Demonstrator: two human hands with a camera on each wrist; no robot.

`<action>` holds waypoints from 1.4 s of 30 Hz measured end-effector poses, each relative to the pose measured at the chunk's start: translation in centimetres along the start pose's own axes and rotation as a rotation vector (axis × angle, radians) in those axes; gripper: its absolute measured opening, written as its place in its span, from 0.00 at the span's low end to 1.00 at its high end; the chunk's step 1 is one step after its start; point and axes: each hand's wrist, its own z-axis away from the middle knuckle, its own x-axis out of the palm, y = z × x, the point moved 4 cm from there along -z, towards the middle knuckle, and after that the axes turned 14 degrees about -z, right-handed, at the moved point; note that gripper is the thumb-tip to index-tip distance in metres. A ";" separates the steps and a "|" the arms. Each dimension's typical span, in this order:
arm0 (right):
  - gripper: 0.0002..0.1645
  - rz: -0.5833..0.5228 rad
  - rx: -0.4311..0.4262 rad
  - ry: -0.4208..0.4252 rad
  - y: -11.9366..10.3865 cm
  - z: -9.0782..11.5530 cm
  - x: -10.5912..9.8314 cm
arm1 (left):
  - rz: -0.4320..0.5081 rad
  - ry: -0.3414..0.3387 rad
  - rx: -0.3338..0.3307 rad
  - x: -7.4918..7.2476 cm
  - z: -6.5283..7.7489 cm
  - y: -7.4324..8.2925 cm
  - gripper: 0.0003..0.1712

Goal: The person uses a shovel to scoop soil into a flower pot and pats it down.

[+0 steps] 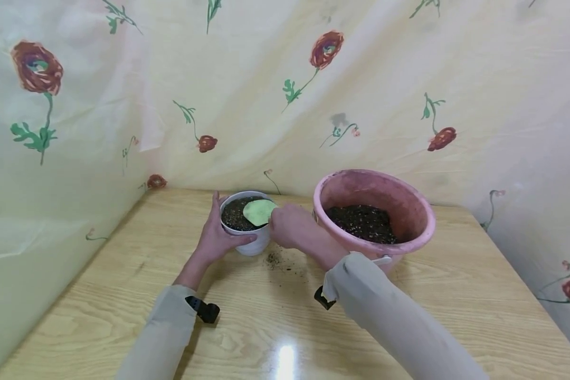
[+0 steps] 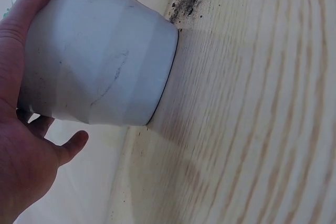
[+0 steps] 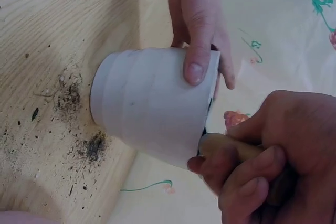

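Observation:
A white ribbed flower pot (image 1: 253, 247) with dark soil (image 1: 233, 215) up near its rim stands on the wooden table. My left hand (image 1: 217, 237) grips its left side, the thumb across the front near the rim. In the left wrist view the pot's pale wall (image 2: 105, 51) fills the space beside the thumb. My right hand (image 1: 291, 226) holds a small trowel at the pot's right edge. Its light green blade (image 1: 258, 212) lies over the soil, and its handle (image 3: 247, 151) is wrapped by my curled fingers in the right wrist view.
Right of the pot stands a large pink bucket (image 1: 427, 227), partly filled with dark soil (image 1: 363, 221); my right forearm passes in front of it. Crumbs of spilled soil (image 1: 274, 258) lie on the table (image 1: 100, 295) by the pot. A flowered cloth (image 1: 247, 95) hangs behind.

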 end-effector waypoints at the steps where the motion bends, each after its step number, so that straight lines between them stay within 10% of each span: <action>1: 0.14 0.016 0.005 -0.005 0.1 0.0 0.0 | 0.004 -0.001 0.002 0.1 0.0 0.1 0.82; 9: 0.12 0.033 0.029 -0.075 0.2 0.4 -1.5 | -0.002 -0.027 0.001 0.6 -0.2 0.5 0.80; 29: 0.21 0.061 -0.121 0.189 2.1 4.2 -6.2 | -0.137 -0.024 -0.014 -0.5 0.6 1.6 0.77; 42: 0.13 0.025 -0.241 0.403 6.8 9.7 -9.8 | -0.273 -0.024 0.216 -2.1 -0.4 7.3 0.72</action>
